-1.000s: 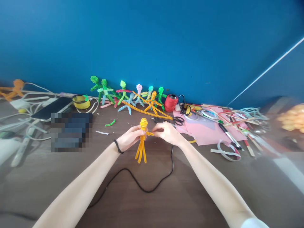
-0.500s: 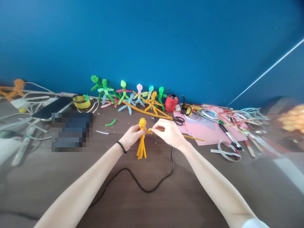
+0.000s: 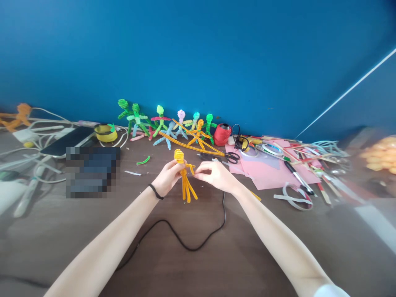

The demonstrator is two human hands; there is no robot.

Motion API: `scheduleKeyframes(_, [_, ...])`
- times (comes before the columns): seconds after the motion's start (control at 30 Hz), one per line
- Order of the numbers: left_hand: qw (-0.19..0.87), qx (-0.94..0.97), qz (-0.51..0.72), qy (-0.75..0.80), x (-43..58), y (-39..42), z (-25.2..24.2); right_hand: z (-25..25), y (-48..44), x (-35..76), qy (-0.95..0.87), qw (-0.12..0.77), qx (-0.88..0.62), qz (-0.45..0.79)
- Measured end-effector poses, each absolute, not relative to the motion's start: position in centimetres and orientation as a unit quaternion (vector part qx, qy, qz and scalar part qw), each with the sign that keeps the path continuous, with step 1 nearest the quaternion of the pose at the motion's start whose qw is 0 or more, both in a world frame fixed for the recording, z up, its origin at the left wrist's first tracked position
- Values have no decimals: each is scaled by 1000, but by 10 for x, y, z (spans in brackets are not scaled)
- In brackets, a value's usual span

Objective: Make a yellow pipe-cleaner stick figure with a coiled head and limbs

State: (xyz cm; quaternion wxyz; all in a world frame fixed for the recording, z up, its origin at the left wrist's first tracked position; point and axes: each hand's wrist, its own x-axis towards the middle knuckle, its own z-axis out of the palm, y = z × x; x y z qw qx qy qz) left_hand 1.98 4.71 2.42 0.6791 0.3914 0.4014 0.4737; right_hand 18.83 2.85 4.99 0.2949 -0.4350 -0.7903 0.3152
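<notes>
My left hand point(image 3: 166, 178), with a black band at the wrist, is closed around the middle of a yellow-orange pipe cleaner figure point(image 3: 179, 156). Its coiled head shows above the fingers, and several loose strands fan out below. One short bent arm sticks out to the right. Beside that arm my right hand point(image 3: 214, 175) is closed in a pinch. A yellow pipe cleaner point(image 3: 255, 196) shows from behind the right wrist; its stretch through the hand is hidden by the fingers.
Finished pipe cleaner figures point(image 3: 160, 110) lean along the blue wall. Loose orange pipe cleaners point(image 3: 192, 146), scissors point(image 3: 232, 157) and a red spool point(image 3: 222, 134) lie in front. Pink paper point(image 3: 269, 176) and a marker point(image 3: 298, 177) are right; a phone point(image 3: 69, 141) and cables left. A black cable point(image 3: 185, 246) crosses the near table.
The figure has tilted, its head leaning left and its strands swinging right. Its side arm now bends downward. My right hand has shifted slightly down, and less of the trailing pipe cleaner shows.
</notes>
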Motion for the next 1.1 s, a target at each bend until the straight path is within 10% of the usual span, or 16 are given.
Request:
scheduleKeyframes(0.63, [704,533,291,368,18,41,27,50,32,195,-799,316,-467,212])
scheduleKeyframes(1.1, [553,561,403,466,24,45,22,57,23,186,-799,321,-477,175])
